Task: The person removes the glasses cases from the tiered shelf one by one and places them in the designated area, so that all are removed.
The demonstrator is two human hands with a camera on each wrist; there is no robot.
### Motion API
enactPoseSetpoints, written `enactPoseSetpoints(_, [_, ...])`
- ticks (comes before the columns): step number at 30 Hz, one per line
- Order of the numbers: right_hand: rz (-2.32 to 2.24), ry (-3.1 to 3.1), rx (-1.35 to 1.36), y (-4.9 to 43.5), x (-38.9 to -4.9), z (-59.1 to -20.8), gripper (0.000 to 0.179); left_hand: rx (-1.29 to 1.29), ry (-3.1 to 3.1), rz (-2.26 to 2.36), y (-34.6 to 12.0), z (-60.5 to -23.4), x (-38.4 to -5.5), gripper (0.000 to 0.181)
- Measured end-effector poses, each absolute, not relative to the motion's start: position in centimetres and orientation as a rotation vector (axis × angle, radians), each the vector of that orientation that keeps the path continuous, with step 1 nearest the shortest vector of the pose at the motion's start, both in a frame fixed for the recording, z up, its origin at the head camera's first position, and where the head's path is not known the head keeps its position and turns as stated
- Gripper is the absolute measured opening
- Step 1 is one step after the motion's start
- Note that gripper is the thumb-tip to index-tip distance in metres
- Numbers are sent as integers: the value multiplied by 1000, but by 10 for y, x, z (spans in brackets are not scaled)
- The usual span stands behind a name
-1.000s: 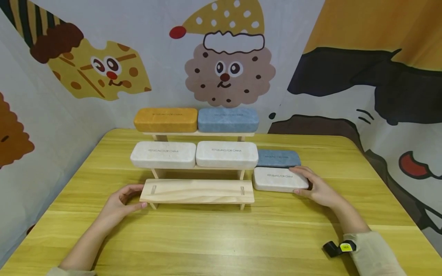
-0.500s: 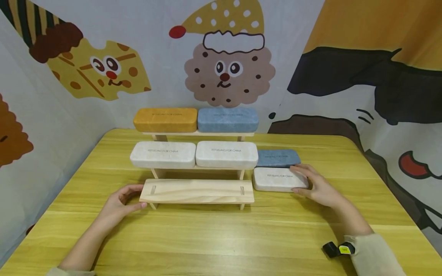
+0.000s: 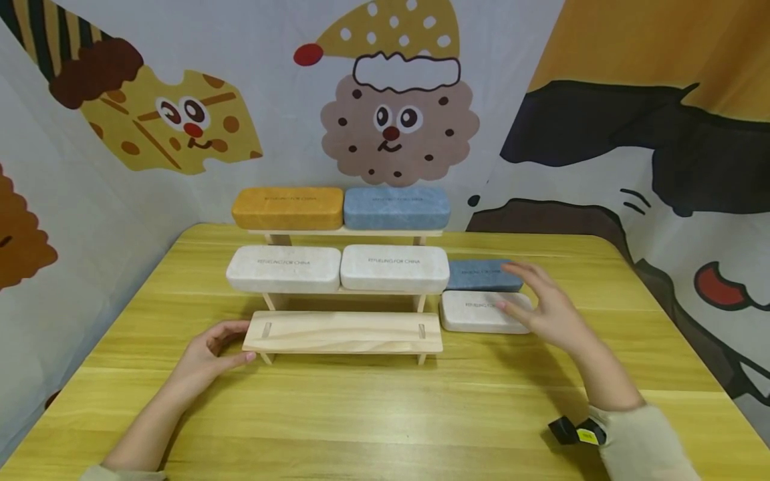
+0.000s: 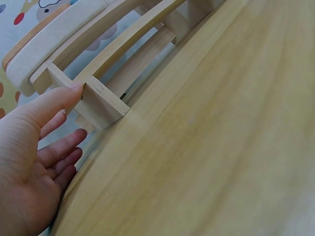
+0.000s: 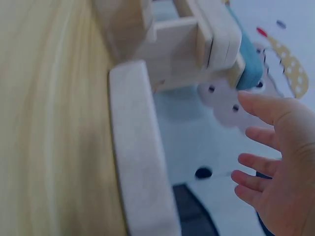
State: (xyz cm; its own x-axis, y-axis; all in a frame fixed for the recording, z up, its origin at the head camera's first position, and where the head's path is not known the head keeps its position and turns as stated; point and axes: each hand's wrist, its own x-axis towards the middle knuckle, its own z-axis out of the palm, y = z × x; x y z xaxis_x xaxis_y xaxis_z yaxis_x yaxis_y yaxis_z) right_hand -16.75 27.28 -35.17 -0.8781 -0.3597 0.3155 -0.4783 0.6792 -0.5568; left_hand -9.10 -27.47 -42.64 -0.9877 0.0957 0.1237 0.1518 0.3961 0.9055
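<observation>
A three-step wooden display stand (image 3: 343,332) stands on the table. My left hand (image 3: 207,357) holds its lowest step at the left end, thumb at the front corner; in the left wrist view that thumb touches the corner while the other fingers (image 4: 61,150) curve loosely. To the stand's right lies a white glasses case (image 3: 472,312), with a dark blue glasses case (image 3: 478,275) behind it. Over these two hovers my right hand (image 3: 550,310), fingers spread and holding nothing. In the right wrist view the hand is apart from the white case.
On the top step sit an orange case (image 3: 289,208) and a light blue case (image 3: 397,208). Two white cases, left (image 3: 284,268) and right (image 3: 394,268), fill the middle step. A printed cloth (image 3: 271,40) hangs behind the table (image 3: 337,421).
My right hand has let go of the white case's right end and risen, moving slightly back and left toward the dark blue case. The left hand stays at the stand.
</observation>
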Motion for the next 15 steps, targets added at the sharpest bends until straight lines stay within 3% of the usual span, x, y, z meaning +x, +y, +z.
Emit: enactPoseSetpoints(15, [948,-2573,749,211,-157,-324,66,-239,-2580,-1674,-275,-426,-91,49])
